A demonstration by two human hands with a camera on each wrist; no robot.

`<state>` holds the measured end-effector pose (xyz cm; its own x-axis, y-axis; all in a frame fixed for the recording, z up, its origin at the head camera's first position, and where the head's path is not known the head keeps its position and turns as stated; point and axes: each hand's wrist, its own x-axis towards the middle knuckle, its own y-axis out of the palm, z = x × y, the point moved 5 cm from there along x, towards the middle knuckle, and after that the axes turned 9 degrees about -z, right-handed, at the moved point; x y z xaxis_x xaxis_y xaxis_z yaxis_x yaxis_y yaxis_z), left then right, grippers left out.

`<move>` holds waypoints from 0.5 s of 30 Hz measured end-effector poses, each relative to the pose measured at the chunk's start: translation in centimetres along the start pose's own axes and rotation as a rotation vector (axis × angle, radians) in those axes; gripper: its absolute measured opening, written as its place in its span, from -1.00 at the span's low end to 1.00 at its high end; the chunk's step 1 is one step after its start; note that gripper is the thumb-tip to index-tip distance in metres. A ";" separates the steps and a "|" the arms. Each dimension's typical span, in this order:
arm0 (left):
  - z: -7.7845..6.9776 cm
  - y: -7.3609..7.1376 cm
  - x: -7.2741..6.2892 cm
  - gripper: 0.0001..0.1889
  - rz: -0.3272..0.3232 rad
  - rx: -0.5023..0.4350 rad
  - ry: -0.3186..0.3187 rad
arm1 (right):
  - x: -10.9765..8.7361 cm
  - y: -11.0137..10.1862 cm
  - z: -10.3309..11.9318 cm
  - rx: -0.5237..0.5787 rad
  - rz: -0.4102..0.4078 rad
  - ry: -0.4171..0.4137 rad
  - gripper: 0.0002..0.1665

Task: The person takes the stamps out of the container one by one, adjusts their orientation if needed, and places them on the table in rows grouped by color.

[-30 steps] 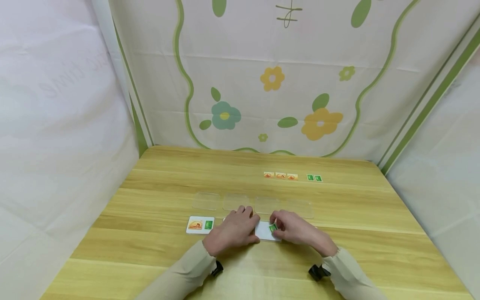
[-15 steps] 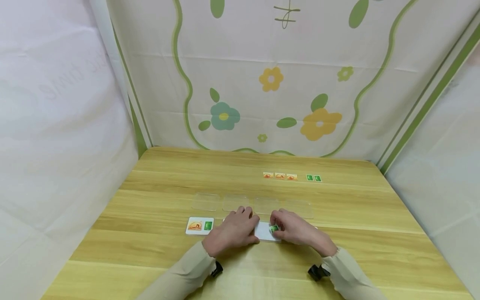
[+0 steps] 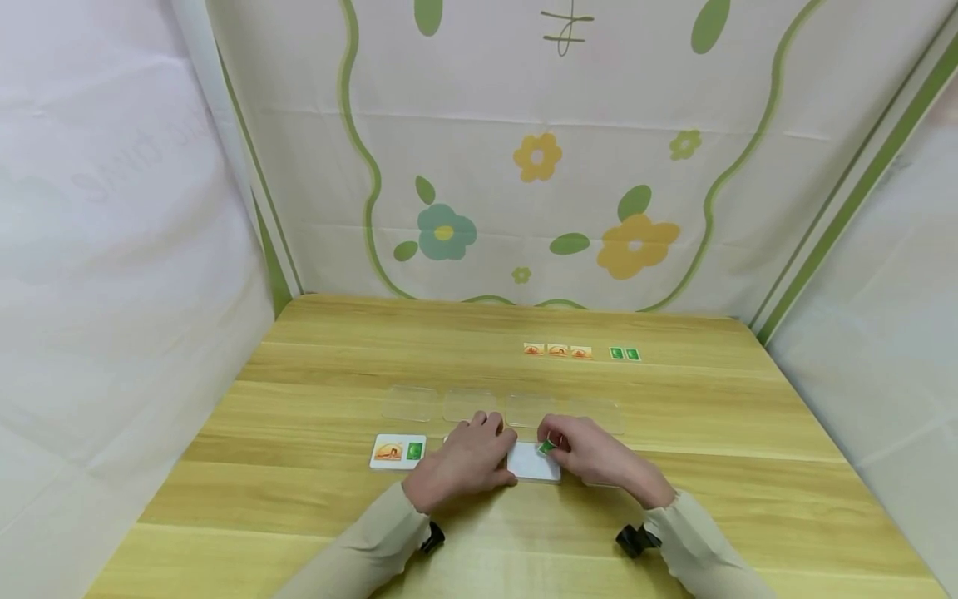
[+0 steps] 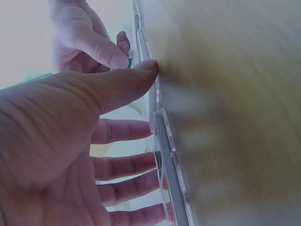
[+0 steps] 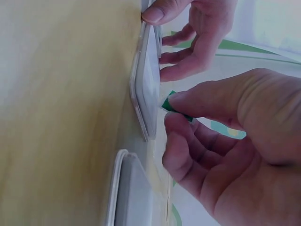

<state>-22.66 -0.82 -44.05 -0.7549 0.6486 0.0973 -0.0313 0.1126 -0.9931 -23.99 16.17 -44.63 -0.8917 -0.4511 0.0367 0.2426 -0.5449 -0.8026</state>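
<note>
My right hand (image 3: 595, 455) pinches a small green sticker (image 5: 168, 102) between thumb and forefinger. The sticker is tilted, close over the upper right of a plain white card (image 3: 533, 464). Across from it, my left hand (image 3: 467, 459) rests at the left side of that card, its thumb at the near edge and its fingers nearly straight. Beneath the left hand lies another card (image 4: 170, 174), mostly hidden, with bits of red and green print at its edge. Further left is a white card (image 3: 398, 452) bearing an orange picture and a green sticker.
Several clear plastic plates (image 3: 409, 403) lie in a row beyond the hands. At the back are three orange stickers (image 3: 557, 350) and two green stickers (image 3: 624, 353). One more white card (image 5: 136, 193) sits under the right hand. Printed cloth walls (image 3: 486, 208) enclose the wooden table (image 3: 337, 532).
The green sticker in my right fingers has tipped and risen slightly, shifting toward the card's far edge. My left hand has stayed in place.
</note>
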 end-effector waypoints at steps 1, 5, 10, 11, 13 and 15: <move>0.0 0.0 0.0 -0.59 0.002 -0.001 -0.002 | 0.0 -0.1 -0.1 0.000 -0.006 -0.005 -0.81; 0.0 0.1 0.1 -0.58 0.010 -0.004 -0.005 | 0.0 -0.8 -0.1 0.019 -0.033 -0.028 -0.79; 0.0 0.2 0.1 -0.57 0.016 -0.005 -0.009 | -0.1 -1.7 -0.7 0.041 -0.071 -0.029 -0.81; 0.0 0.1 0.1 -0.57 0.017 -0.006 -0.009 | -0.1 -1.8 -0.8 0.042 -0.079 -0.025 -0.82; 0.0 0.1 0.1 -0.58 0.018 -0.007 -0.008 | 0.0 -2.0 -1.1 0.039 -0.097 -0.021 -0.84; 0.0 0.1 0.0 -0.58 0.015 -0.009 -0.008 | 0.0 -2.3 -1.4 0.053 -0.109 -0.023 -0.86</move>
<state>-22.67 -0.76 -44.19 -0.7606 0.6441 0.0815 -0.0136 0.1096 -0.9939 -25.02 18.40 -43.61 -0.9051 -0.4029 0.1362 0.1652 -0.6281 -0.7604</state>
